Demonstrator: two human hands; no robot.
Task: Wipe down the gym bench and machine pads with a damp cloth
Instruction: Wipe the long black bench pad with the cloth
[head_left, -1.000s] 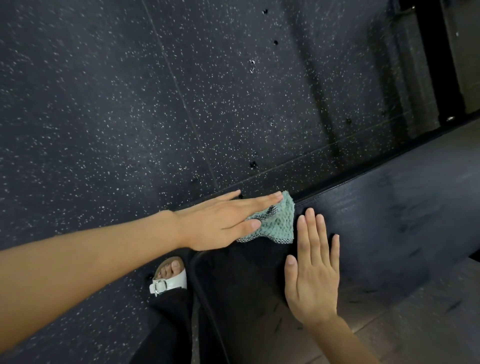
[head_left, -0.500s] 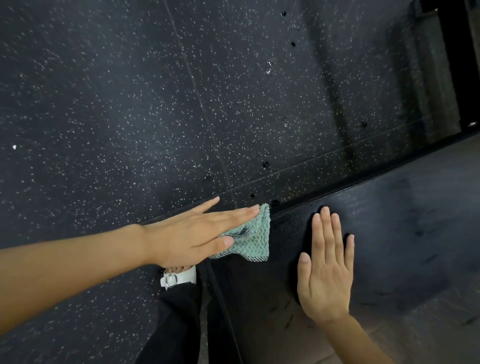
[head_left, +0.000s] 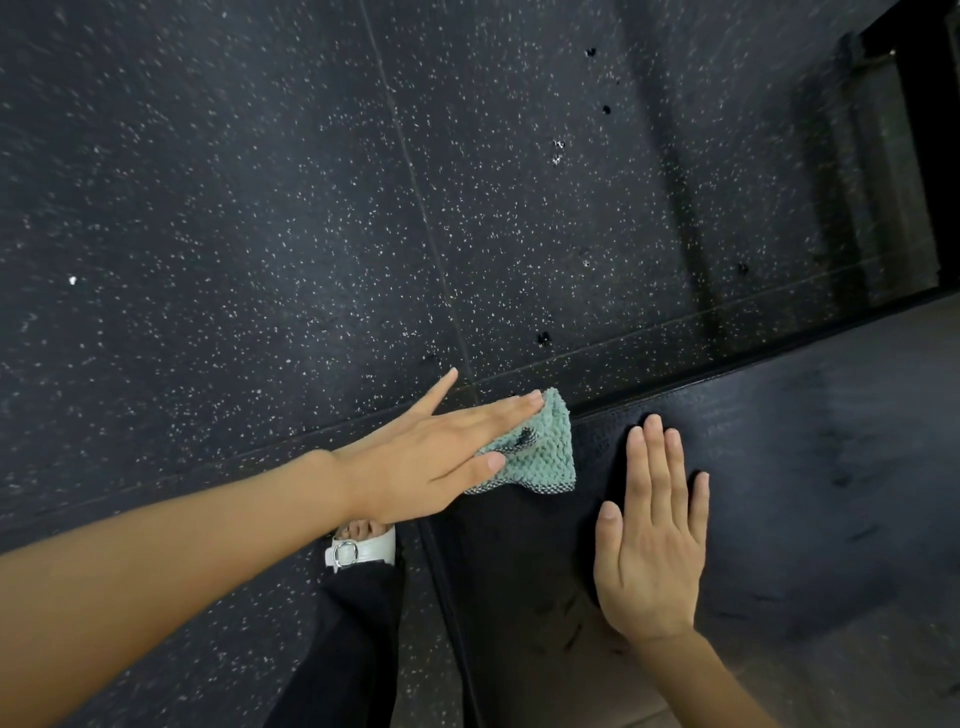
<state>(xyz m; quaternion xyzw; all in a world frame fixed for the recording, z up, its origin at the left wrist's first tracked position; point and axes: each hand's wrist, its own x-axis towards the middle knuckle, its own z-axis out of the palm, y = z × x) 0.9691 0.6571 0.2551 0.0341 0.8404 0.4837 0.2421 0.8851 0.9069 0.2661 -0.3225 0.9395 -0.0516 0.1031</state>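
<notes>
cloth (head_left: 540, 452) under flat left hand (head_left: 431, 457), on bench (head_left: 779, 467)

Left part of cloth (head_left: 543, 457) under left hand (head_left: 426, 462) (bench pad (head_left: 805, 467) partly beyond right edge)

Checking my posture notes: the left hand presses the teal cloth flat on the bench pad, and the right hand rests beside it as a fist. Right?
Not a fist: the head view shows the right hand lying flat, fingers straight, on the bench pad. The left hand does press the teal cloth flat on the pad.
</notes>
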